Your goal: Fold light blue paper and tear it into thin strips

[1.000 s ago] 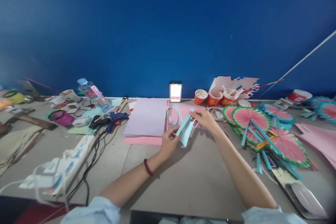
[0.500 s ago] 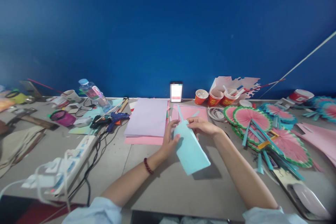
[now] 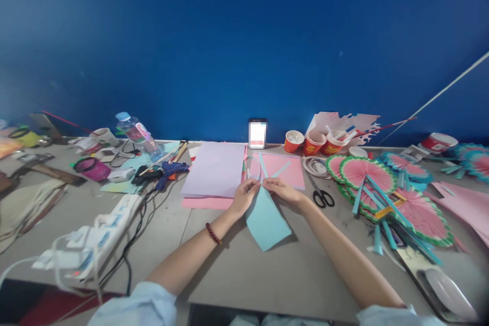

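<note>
A light blue sheet of paper [image 3: 265,219] lies on the grey table [image 3: 267,275] in front of me, its far end narrow and its near end wide. My left hand [image 3: 244,194] and my right hand [image 3: 278,189] both pinch that far end, fingertips almost meeting. A dark red bead bracelet [image 3: 213,233] sits on my left wrist. Just beyond my hands lies a pink sheet [image 3: 278,165] with thin blue strips [image 3: 263,165] on it, and a lilac sheet [image 3: 216,169] lies to its left.
Black scissors [image 3: 321,193] lie right of my hands, near pink-and-green paper fans [image 3: 367,175]. Red paper cups [image 3: 313,142] stand at the wall. To the left are a blue glue gun [image 3: 168,170], a water bottle [image 3: 137,135] and a white power strip [image 3: 95,237] with cables.
The blue paper was held up folded, then turned and lowered flat onto the table. Both hands came together at its far end, uncovering the scissors.
</note>
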The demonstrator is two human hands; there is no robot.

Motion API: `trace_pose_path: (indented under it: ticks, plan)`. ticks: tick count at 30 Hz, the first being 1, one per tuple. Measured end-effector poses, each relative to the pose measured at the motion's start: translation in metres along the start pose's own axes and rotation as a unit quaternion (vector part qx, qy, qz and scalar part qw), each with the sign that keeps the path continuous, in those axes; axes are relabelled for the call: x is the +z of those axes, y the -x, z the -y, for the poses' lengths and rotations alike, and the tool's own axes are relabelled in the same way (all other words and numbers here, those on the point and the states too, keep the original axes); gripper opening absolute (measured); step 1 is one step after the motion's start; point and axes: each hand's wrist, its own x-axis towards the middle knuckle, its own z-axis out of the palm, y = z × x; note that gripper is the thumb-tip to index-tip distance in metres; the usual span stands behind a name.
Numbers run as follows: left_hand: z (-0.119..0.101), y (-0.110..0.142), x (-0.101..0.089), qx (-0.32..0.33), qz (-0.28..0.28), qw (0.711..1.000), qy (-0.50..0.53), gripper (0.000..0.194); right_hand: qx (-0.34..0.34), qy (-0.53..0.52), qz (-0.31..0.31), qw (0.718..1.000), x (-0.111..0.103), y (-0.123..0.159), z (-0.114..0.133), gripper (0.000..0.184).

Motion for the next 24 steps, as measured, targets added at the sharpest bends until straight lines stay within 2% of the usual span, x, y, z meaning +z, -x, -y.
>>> trace_pose_path:
  ticks: [5,12,24]
  plan:
    - [0.002,-0.001,0.0,0.016,0.045,0.998,-0.029,0.035,0.024,0.03,-0.032,0.999,0.0,-0.001,-0.017,0.038]
    - [-0.001,0.0,0.0,0.034,0.087,0.995,-0.041,0.032,-0.014,-0.022,-0.042,0.999,-0.001,0.0,-0.034,0.031]
    - [0.003,0.0,-0.002,0.033,0.057,0.997,-0.035,0.033,-0.077,-0.075,-0.094,0.99,0.008,-0.006,-0.047,0.033]
